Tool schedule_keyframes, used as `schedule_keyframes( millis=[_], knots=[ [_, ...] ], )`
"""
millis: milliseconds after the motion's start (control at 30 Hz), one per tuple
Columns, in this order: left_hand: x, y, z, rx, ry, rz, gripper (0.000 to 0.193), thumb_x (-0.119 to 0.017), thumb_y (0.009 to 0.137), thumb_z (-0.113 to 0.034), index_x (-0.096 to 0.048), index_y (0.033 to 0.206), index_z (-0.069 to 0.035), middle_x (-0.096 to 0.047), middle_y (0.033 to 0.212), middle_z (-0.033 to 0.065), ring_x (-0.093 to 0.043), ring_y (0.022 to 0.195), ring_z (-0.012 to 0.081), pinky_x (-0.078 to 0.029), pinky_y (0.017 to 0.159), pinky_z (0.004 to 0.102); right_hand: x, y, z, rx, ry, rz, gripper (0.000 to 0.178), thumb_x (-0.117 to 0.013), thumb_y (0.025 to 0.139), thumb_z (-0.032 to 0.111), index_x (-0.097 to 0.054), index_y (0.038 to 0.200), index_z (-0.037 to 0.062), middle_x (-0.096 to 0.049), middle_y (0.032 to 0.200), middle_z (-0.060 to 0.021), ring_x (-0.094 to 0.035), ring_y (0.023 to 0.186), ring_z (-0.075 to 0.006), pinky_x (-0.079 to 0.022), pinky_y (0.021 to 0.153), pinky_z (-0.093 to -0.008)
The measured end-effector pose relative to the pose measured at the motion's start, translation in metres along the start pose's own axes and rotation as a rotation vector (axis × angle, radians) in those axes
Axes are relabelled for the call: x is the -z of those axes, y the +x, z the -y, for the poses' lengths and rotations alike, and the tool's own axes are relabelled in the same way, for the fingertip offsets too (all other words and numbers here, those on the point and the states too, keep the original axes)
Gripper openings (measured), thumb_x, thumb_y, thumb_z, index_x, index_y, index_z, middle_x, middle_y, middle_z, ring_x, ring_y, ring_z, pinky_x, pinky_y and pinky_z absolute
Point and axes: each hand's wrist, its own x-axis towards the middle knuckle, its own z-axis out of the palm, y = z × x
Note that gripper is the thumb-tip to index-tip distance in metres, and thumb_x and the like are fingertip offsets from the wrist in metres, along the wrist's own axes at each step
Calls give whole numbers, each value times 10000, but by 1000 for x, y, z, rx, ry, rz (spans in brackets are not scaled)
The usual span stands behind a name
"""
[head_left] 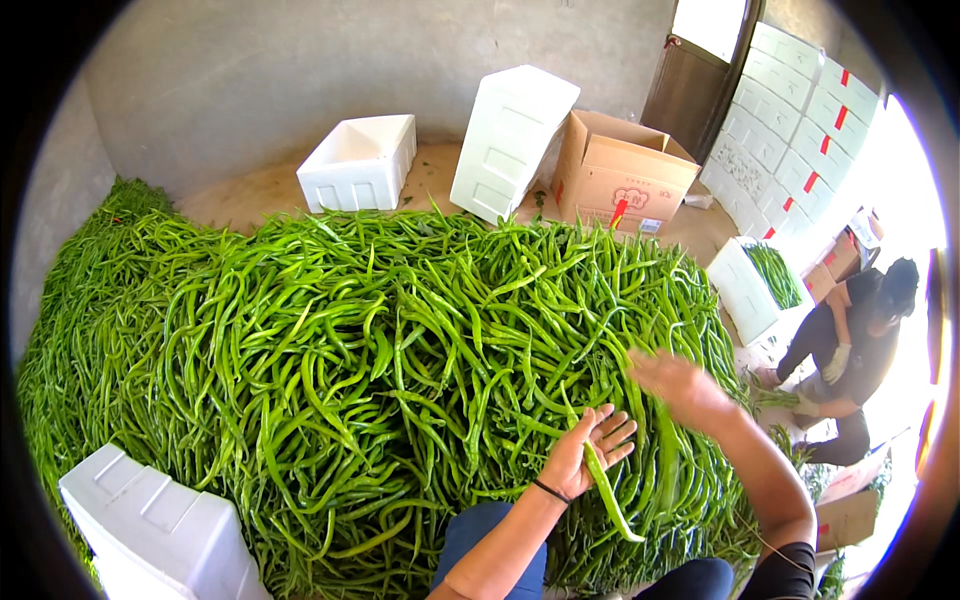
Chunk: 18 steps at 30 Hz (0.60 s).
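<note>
A long green chili pepper (606, 497) lies across the palm of my left hand (590, 455). That palm faces up with its fingers partly spread, and the pepper's lower end hangs toward my knees. Above the heap my right hand (682, 388) is blurred by motion, its fingers stretched out and no pepper visible in them. Just below it a long green streak, apparently another pepper (667, 455), is smeared too. Both hands are over a large heap of green chili peppers (330, 350) that spreads in front of me.
White foam boxes stand behind the heap (350, 190), (505, 150) and at lower left (165, 525), near a cardboard carton (630, 180). At right, a gloved person (855, 340) crouches by a foam box of peppers (745, 295). Stacked white boxes (790, 120) line the wall.
</note>
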Motion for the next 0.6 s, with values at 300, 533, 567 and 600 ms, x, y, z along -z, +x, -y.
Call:
schedule_keyframes(
  millis=[300,533,567,600],
  knots=[
    [26,-8,2,-184,113,-214,292,-516,935,-378,-568,999,-98,-491,751,-1,-457,641,143,-431,604,320,-48,57,35,-313,562,-281,525,-421,813,-89,-409,1318,53,-485,1302,-188,-506,1160,-335,-416,975,-426],
    [18,-18,-8,-221,50,-195,442,-384,961,-485,-522,838,-83,-388,652,-15,-394,609,143,-394,624,318,-148,104,-45,-512,-58,171,478,-539,729,-64,-593,1146,163,-421,1393,7,-307,1313,-264,-370,997,-413],
    [20,-20,-10,-235,4,-216,397,-423,960,-449,-526,867,-77,-370,642,-24,-363,595,125,-372,607,296,-150,103,-53,-468,-164,298,457,-544,738,-51,-598,1133,174,-422,1394,14,-283,1331,-251,-372,989,-413],
    [17,-19,-13,-290,23,-227,370,-448,956,-426,-530,880,-74,-366,641,-28,-355,590,118,-363,602,285,-145,103,-64,-433,-206,259,419,-545,751,-36,-605,1104,181,-430,1388,13,-284,1334,-247,-372,984,-406]
  ],
)
